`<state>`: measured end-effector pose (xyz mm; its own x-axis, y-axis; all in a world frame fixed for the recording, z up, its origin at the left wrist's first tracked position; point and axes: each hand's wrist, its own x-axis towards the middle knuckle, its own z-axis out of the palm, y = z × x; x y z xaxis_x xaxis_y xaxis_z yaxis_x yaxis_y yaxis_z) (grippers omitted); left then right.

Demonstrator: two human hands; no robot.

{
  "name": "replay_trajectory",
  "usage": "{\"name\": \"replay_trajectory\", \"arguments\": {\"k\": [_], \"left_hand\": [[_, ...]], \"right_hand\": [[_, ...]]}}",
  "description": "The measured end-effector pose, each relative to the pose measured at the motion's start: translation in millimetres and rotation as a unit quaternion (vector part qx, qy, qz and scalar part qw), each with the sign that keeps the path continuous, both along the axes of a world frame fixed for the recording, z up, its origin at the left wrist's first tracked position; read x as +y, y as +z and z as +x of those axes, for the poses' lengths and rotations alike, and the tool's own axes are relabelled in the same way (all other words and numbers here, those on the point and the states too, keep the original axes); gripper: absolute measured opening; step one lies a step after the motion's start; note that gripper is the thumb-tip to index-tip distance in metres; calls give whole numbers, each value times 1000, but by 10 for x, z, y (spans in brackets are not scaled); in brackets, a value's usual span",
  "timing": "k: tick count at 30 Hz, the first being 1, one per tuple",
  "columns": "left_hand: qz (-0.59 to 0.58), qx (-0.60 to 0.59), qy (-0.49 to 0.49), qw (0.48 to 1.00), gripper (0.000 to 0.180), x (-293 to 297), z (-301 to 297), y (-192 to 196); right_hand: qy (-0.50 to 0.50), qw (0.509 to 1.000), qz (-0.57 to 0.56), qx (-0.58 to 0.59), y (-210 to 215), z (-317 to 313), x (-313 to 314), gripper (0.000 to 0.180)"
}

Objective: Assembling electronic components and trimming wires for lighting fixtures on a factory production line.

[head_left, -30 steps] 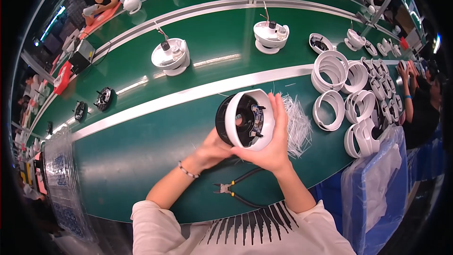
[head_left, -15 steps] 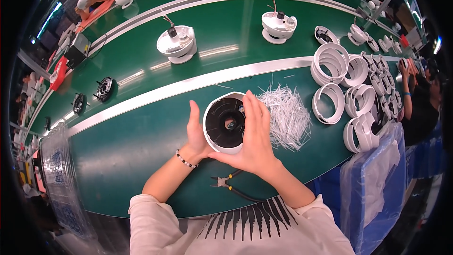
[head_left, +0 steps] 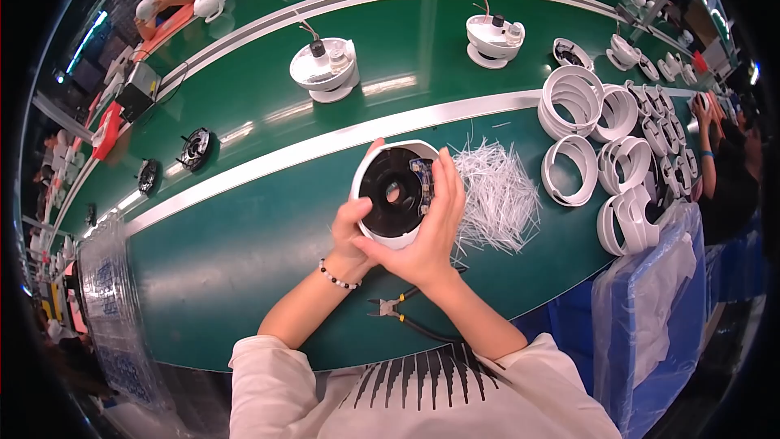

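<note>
Turned from its tilted pose a second ago, the white dome housing [head_left: 396, 193] now faces open-side up above the bench [head_left: 244, 236], left hand [head_left: 351, 232] and right hand [head_left: 429, 223] fingers grasping its rim, presenting the interior for work.

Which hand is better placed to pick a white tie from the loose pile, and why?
Right. The right hand lies on the round housing beside the tie pile; the left hand is on the far side.

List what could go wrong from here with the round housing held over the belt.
1. The round white housing is held tilted off the green belt between the left hand and right hand; it might slip.
2. The pile of white cable ties lies right beside it and could scatter.
3. The cutting pliers lie near the forearms and could get knocked.
</note>
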<state>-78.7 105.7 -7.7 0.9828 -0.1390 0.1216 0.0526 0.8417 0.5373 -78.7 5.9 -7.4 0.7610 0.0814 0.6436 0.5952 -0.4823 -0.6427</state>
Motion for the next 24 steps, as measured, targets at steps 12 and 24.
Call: {"name": "replay_trajectory", "arguments": {"k": [12, 24], "left_hand": [[-2, 170, 293, 941, 42, 1347, 724, -254], [609, 88, 658, 434, 45, 1976, 1444, -587]], "right_hand": [[262, 867, -369, 207, -71, -645, -951, 84], [338, 821, -437, 147, 3, -621, -994, 77]]}}
